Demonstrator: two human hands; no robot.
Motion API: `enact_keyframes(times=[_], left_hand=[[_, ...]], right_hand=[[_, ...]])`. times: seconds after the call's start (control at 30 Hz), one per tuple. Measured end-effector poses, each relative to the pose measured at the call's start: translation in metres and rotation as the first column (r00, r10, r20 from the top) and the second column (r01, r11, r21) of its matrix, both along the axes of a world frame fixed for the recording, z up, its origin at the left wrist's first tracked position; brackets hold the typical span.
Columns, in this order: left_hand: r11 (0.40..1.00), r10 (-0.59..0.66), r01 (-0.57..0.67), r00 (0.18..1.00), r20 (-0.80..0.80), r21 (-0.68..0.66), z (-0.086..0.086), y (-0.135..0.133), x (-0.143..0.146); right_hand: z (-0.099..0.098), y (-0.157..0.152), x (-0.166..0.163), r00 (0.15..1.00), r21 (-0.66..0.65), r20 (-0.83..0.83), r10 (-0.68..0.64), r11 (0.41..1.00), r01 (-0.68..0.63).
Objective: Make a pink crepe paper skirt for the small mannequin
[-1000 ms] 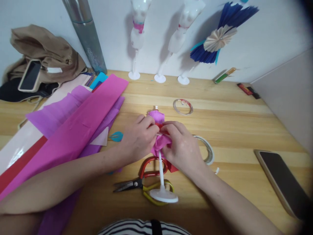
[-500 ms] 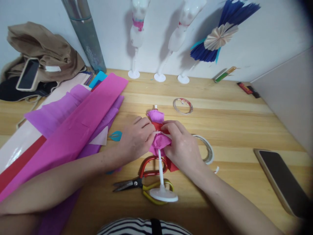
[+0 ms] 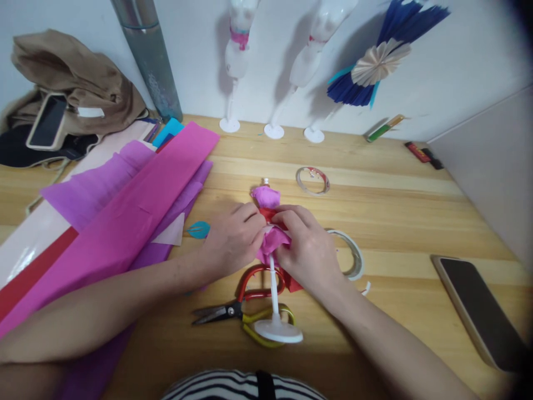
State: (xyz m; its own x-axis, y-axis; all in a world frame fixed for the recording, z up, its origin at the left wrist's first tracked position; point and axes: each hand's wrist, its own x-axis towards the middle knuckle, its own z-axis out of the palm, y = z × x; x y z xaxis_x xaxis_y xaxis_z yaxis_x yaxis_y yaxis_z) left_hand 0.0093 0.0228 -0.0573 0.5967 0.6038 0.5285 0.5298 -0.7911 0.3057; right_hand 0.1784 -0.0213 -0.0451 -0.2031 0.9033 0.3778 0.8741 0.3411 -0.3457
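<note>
Right, the wooden table (image 3: pixel 416 222) fills the view, its back edge against the wall at twelve o'clock and a grey panel closing it off at three. The open room is at two o'clock, bare boards between the tape rings and the far corner. At nine o'clock the long crepe paper sheets (image 3: pixel 125 222) run slantwise, pink over purple, covering that whole side. A phone (image 3: pixel 478 311) lies flat at four o'clock, well apart from the hands.

Both forearms come up from six o'clock and meet mid-table. The left hand (image 3: pixel 227 244) lies knuckles up, fingers curled in and pressed onto the crepe at the doll's waist. The right hand (image 3: pixel 310 253) comes in from the other side, thumb and forefinger pinching the same pink gather, the other fingers folded under.

The little mannequin (image 3: pixel 266 197) lies flat between them, long axis running twelve to six: neck stub pointing to the wall, white pole (image 3: pixel 273 289) leading down to the round base (image 3: pixel 278 332) nearest the person. The pole crosses the handles of the scissors (image 3: pixel 245 311), blades pointing to nine o'clock. A tape ring (image 3: pixel 353 255) sits just beside the right wrist; a smaller ring (image 3: pixel 312 180) lies at one o'clock.
</note>
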Motion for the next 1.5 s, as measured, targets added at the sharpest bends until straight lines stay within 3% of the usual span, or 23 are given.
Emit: enact_keyframes(times=[0.27, 0.57, 0.9, 1.03, 1.23, 1.37, 1.43, 1.5], left_hand=[[0.999, 0.015, -0.013, 0.999, -0.048, 0.044, 0.0, -0.007, -0.001], [1.0, 0.004, -0.005, 1.0, -0.028, -0.02, -0.004, -0.011, -0.001], [0.978, -0.041, 0.028, 0.998, -0.057, -0.209, 0.002, -0.018, 0.001], [0.913, -0.033, 0.066, 0.996, 0.088, -0.402, 0.006, -0.016, 0.0], [0.726, 0.153, 0.064, 0.956, 0.251, -0.684, 0.018, -0.007, -0.002], [0.61, 0.17, 0.145, 0.936, 0.307, -0.779, 0.02, -0.005, -0.001], [0.589, 0.158, 0.147, 0.944, 0.291, -0.795, 0.017, -0.006, 0.0], [0.604, 0.145, 0.123, 0.954, 0.26, -0.787, 0.014, -0.007, 0.001]], right_hand=[[-0.004, -0.001, -0.001, 0.999, 0.033, 0.022, -0.028, 0.999, 0.027], [-0.01, -0.002, -0.002, 0.999, 0.085, -0.051, -0.019, 0.996, 0.023], [-0.01, -0.002, -0.002, 0.998, 0.074, -0.065, -0.008, 0.997, 0.013], [-0.009, -0.002, -0.001, 0.998, 0.058, -0.061, 0.006, 0.998, -0.002], [-0.008, -0.004, -0.001, 1.0, 0.055, -0.01, 0.017, 0.998, -0.016], [-0.009, -0.004, -0.002, 1.0, 0.072, -0.002, 0.002, 0.997, -0.002], [-0.01, -0.004, -0.002, 1.0, 0.069, -0.014, 0.006, 0.998, -0.005], [-0.009, -0.004, -0.003, 1.0, 0.061, -0.015, 0.011, 0.998, -0.01]])
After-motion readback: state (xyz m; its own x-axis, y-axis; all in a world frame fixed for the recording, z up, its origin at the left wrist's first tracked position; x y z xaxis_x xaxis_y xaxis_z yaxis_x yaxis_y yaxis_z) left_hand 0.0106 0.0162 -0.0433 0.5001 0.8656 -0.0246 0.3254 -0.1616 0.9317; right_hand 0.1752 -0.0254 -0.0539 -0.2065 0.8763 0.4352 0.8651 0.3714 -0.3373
